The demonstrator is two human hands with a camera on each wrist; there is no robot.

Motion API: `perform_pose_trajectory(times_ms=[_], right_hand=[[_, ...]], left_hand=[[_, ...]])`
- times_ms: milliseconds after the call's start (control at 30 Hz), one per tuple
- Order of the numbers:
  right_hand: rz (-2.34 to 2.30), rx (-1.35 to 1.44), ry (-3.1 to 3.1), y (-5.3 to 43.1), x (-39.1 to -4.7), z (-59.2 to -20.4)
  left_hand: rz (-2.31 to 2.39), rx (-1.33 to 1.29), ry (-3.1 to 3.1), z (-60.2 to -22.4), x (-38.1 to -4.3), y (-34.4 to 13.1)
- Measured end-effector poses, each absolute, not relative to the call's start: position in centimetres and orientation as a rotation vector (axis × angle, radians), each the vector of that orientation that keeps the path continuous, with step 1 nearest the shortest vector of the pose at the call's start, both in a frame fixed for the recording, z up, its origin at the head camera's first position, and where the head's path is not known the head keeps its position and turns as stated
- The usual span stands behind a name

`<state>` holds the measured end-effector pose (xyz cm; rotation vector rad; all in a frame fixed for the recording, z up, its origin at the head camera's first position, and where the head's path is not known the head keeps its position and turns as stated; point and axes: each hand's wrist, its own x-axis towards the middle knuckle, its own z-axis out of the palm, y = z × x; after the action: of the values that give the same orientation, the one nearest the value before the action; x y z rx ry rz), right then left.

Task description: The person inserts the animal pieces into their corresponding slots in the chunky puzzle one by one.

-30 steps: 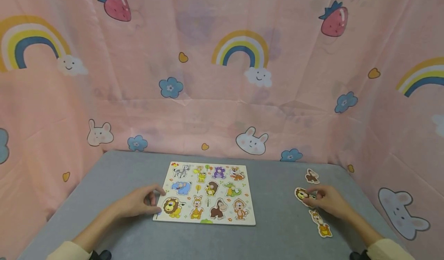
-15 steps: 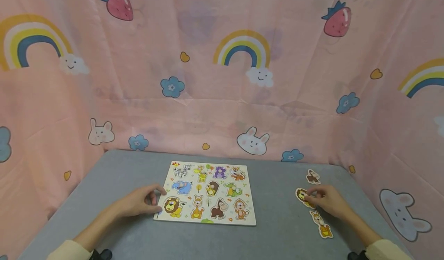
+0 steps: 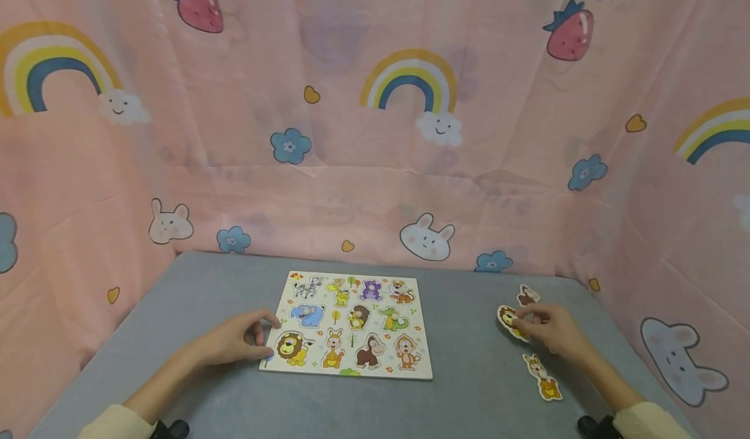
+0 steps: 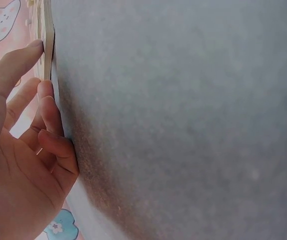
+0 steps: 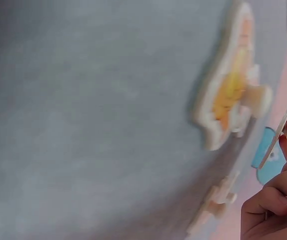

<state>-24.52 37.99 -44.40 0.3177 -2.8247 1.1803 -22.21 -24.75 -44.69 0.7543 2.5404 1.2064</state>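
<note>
My right hand (image 3: 553, 331) pinches the lion puzzle piece (image 3: 506, 318) between thumb and index finger. In the right wrist view that piece (image 5: 276, 137) shows edge-on and tilted, raised off the table. The kangaroo piece (image 3: 541, 377) lies just below this hand, with a round knob (image 5: 257, 100) on its face. Partly covered by the hand, the brown gorilla piece (image 3: 528, 293) lies beyond it. My left hand (image 3: 237, 339) rests at the left edge of the animal puzzle board (image 3: 310, 370); its thumb (image 4: 31, 49) and bent fingers touch the board's edge.
A grey cloth covers the table (image 3: 463, 367). Behind it and at both sides hangs a pink curtain (image 3: 351, 198) printed with rainbows, strawberries and rabbits. The board shows several animals in rows, including a lion (image 3: 291, 349) and a kangaroo (image 3: 332, 350).
The right hand has moved slightly away from the body, raising the lion piece off the table and over part of the gorilla piece. The left hand and board stay in place.
</note>
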Motion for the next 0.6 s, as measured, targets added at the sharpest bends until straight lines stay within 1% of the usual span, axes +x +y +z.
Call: perform_pose_trajectory(times_ms=[167,400,600], right_hand=[[1.267,0.309,-2.823,37.5,-24.6,-43.6],[1.229,0.464,-2.741,35.7,-24.5,-43.0],[1.253,0.516,-2.729,34.0,-24.6,-42.9]], left_hand=[[1.183,0.743,2.563,-44.7,-22.2,-24.7],[1.181,0.74,2.571,-44.6,-22.1,-24.6],[1.195,0.736,2.552,-44.5,-22.1,-24.6]])
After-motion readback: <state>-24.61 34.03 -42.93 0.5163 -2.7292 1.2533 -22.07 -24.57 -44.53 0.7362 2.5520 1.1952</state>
